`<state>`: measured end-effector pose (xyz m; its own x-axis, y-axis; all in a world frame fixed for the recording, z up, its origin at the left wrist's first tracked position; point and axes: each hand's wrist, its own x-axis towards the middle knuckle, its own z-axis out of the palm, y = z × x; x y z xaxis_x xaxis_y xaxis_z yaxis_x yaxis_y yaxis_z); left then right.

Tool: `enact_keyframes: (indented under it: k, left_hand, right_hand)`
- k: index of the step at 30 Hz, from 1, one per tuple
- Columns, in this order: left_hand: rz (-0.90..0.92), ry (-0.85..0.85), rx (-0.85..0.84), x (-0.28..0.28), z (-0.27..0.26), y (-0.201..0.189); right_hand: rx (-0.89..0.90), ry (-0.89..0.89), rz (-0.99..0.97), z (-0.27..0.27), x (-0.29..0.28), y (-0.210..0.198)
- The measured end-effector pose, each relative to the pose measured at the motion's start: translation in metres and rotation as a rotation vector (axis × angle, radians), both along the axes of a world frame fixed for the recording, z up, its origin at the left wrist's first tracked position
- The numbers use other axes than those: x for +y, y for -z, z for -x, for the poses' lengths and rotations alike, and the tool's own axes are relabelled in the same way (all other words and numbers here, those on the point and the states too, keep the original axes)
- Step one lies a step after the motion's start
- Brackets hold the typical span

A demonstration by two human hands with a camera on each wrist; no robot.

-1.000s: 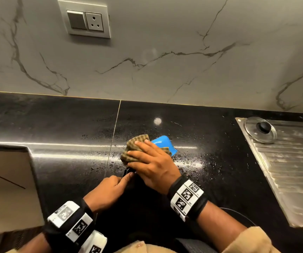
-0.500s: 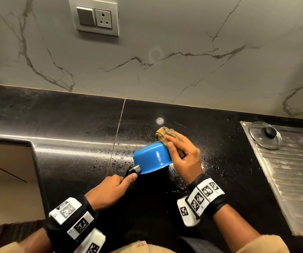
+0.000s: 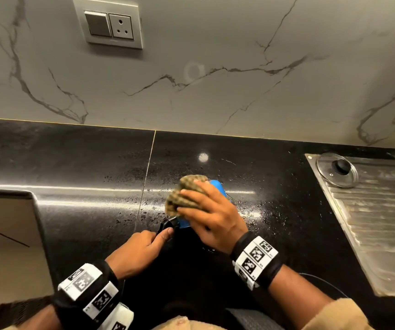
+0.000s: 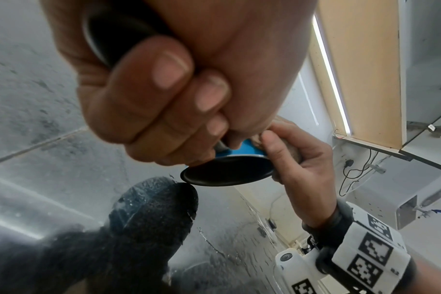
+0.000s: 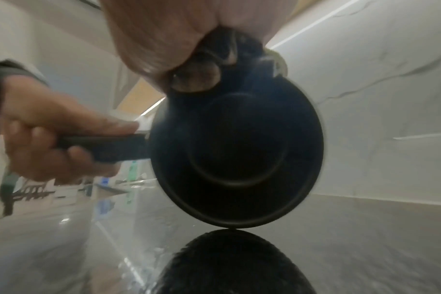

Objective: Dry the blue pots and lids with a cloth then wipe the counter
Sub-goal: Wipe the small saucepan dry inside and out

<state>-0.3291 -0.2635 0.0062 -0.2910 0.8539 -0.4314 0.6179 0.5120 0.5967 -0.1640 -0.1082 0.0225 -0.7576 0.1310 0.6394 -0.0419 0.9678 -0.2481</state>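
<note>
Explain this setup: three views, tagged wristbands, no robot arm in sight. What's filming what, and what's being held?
No robot: a person wears three cameras, one on the head and one on each wrist; the patterned bands are markers. In the head view the left hand grips the black handle of a small blue pot, tilted over the wet black counter. The right hand presses a checked cloth against the pot's outside. The wrist views look up at the pot's dark inside. A glass lid rests on the steel drainboard.

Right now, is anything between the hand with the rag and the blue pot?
Only the cloth itself. The right hand presses it against the blue pot, while the left hand grips the black handle.
</note>
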Motion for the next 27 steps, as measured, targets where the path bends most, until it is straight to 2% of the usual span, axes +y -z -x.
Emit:
enact_keyframes:
  k: [2, 5, 8, 12, 15, 22, 25, 27]
  left_hand:
    - [-0.004, 0.001, -0.005, -0.001, 0.001, -0.001]
    - [-0.018, 0.008, -0.012, -0.003, 0.002, 0.002]
    - [-0.008, 0.039, 0.082, -0.010, 0.001, 0.009]
    - [0.034, 0.144, 0.332, -0.019, -0.007, 0.015]
    - [0.065, 0.191, 0.440, -0.018, -0.013, 0.018]
    - [0.106, 0.274, 0.524, -0.017, -0.018, 0.019]
    - [0.133, 0.265, 0.521, -0.018, -0.022, 0.016]
    - [0.150, 0.264, 0.532, -0.018, -0.020, 0.020]
  right_hand:
    - [0.105, 0.051, 0.208, -0.006, 0.013, -0.001]
    - [0.154, 0.246, 0.579, -0.019, 0.032, 0.002]
    - [0.122, 0.422, 0.764, -0.032, 0.047, 0.006]
    - [0.017, 0.424, 0.758, -0.043, 0.056, 0.010]
    - [-0.068, 0.360, 0.704, -0.039, 0.052, 0.014]
    - [-0.350, 0.112, 0.595, -0.005, 0.031, 0.014]
    - [-0.415, -0.032, 0.515, -0.003, 0.014, 0.013]
    - [-0.426, -0.063, 0.495, -0.014, 0.004, 0.013]
